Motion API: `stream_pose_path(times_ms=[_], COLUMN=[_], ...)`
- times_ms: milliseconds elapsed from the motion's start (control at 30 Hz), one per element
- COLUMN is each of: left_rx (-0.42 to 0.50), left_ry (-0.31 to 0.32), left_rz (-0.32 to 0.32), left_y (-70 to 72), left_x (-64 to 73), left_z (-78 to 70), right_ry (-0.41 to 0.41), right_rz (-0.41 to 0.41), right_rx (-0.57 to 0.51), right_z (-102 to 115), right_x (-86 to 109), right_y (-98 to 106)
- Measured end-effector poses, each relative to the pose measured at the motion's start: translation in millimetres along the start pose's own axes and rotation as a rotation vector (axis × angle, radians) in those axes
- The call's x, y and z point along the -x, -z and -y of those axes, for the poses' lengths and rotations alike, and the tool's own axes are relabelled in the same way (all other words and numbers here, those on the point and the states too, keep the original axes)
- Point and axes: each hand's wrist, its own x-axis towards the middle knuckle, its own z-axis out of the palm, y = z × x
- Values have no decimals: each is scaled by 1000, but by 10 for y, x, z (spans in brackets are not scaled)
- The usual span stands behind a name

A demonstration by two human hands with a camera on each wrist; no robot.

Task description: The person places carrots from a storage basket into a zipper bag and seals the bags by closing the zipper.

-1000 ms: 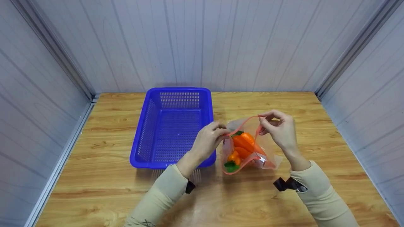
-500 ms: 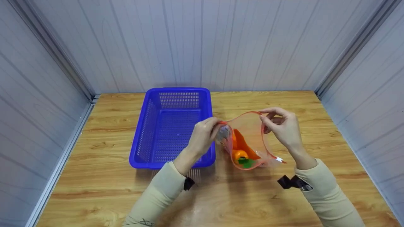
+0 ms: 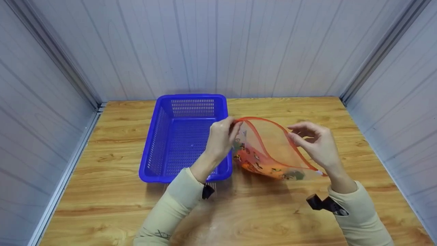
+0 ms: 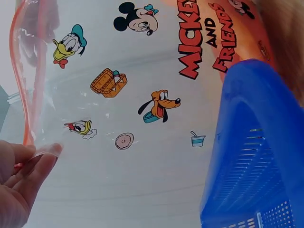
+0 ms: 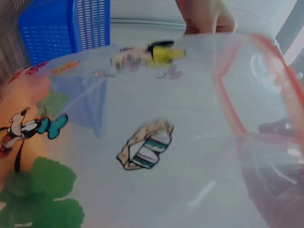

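A clear zip bag (image 3: 256, 147) with an orange-red rim and printed cartoon figures hangs between both hands, its rim raised and parted. Orange vegetable-like pieces with green parts show through its lower part; in the right wrist view the green leaves (image 5: 47, 194) press near the film. My left hand (image 3: 219, 138) pinches the rim at the bag's upper left corner; in the left wrist view this hand (image 4: 23, 175) has thumb and fingers on the film. My right hand (image 3: 315, 141) has thumb and forefinger at the right side of the rim, above the white slider.
A blue plastic basket (image 3: 150, 150) stands left of the bag, its right rim close beside the left hand and bag. Both stand over a wooden table (image 3: 112, 198), with pale panel walls (image 3: 191, 48) behind and at the sides.
The bag has been lifted and turned, so its printed side now faces me and the orange pieces sit lower. My left hand moved up; my right hand shifted right.
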Motion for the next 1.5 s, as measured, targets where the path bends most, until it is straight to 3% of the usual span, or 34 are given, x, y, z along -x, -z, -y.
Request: stream_pose_path(times_ms=[167, 300, 533, 733, 1000, 1200, 1300, 1500], left_rx=[24, 59, 152, 217, 233, 247, 198, 6], left_ry=[120, 210, 319, 398, 452, 488, 479, 405], left_rz=[7, 13, 7, -11, -45, -68, -82, -125], left_y=[-20, -34, -75, -77, -90, -84, -73, -28], left_x=[-84, -142, -213, -233, -235, -228, -212, -162], left_z=[12, 34, 125, 226, 349, 404, 421, 427], right_ry=[62, 126, 209, 206, 220, 235, 249, 256], right_rz=[-18, -28, -40, -118, -189, -221, -242, -284], right_rx=[-36, -54, 0, -41, -232, -311, -354, -377], right_z=[37, -95, -134, -42, -273, -395, -351, -235], right_x=[100, 175, 288, 353, 375, 377, 372, 385], right_y=[99, 173, 185, 141, 119, 92, 56, -19])
